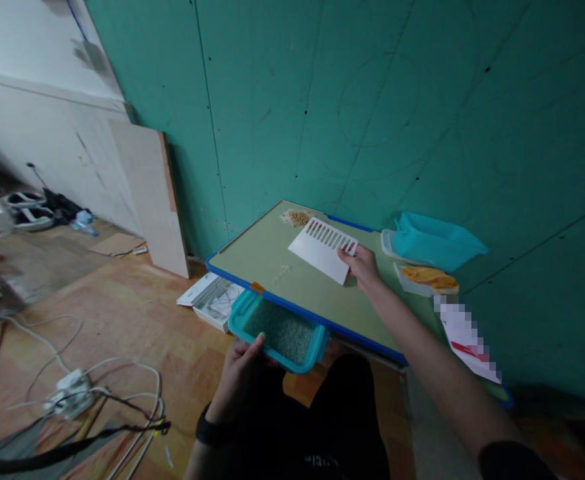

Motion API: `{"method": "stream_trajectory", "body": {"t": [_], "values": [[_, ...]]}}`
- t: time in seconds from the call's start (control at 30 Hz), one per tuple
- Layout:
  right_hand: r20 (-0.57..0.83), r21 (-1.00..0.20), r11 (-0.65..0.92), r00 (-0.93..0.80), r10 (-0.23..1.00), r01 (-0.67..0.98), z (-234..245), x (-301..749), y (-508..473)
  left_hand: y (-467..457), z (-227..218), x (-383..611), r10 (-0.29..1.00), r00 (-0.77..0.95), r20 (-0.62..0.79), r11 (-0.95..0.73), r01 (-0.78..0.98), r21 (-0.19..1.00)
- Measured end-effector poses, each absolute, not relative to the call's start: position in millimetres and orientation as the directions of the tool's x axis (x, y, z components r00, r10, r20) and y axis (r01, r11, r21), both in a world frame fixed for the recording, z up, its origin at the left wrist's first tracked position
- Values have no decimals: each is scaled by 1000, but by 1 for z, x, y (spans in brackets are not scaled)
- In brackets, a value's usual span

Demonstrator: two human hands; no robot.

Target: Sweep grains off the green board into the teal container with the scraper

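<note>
My left hand [238,377] grips a teal rectangular container [278,331] holding pale grains, held just below the near edge of a small green table [272,257] with a blue rim. My right hand [364,268] reaches over the table and pinches a white plastic card with comb-like slots [324,249], which lies tilted on the tabletop. A small heap of yellow-brown beans [297,217] lies at the table's far corner. A thin trail of pale grains [281,271] sits on the table to the left of the card.
A teal lid or tub [435,241] rests on white trays at the table's right, beside a tray of orange-yellow material [428,277]. Papers [465,340] lie at the right edge. An open white box [212,300] sits on the wooden floor, cables and a power strip [70,393] at left.
</note>
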State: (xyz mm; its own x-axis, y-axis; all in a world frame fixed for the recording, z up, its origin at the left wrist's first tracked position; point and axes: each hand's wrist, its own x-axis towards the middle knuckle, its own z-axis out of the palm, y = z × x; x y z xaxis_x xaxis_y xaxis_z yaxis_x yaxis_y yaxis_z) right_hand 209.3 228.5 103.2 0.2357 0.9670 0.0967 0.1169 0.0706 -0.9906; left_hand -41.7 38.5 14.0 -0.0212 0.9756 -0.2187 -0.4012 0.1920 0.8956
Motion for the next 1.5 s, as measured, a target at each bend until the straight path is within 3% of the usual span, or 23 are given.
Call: {"method": "stream_trajectory", "body": {"t": [0.13,0.4,0.6,0.97,1.17,1.5], "values": [[91,-983,56,196,976,177,92,202,236,40,14,-44,973,-14,-232,208,-394,895],[-17,-994,-19,22,1000,112,93,175,201,40,10,-47,977,-19,-213,188,-396,899],[-23,-996,-14,-98,995,89,93,169,182,41,6,-49,982,10,-191,179,-401,899],[-99,-995,-101,-95,990,-20,104,175,168,42,4,-52,981,14,-192,183,-384,905],[-104,-994,-104,3,995,-14,107,185,167,41,8,-48,981,9,-196,181,-425,887],[-11,-1000,-11,-20,1000,-9,96,186,151,41,6,-45,977,36,-210,204,-444,873]]}}
